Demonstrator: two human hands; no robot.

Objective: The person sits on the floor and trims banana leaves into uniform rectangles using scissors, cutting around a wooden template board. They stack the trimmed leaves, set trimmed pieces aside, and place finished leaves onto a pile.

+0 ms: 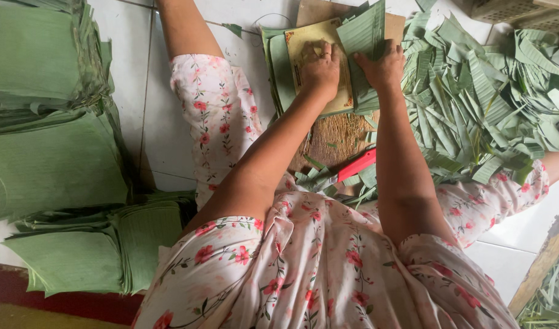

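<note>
White tiled floor [170,140] carried big leaf stacks [54,164], a scrap pile [493,103], then a board [337,137]. Left hand [320,67] pressed flat on yellow template [307,45]; right hand [383,64] gripped folded leaf [362,36] w/ fingers curled. Best kept edges flush, pressure firm.

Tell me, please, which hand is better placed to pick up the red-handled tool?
Probably the right hand: the red-handled tool lies right beside its forearm, while the left hand presses the yellowish flat card onto the green leaf stack.
</note>
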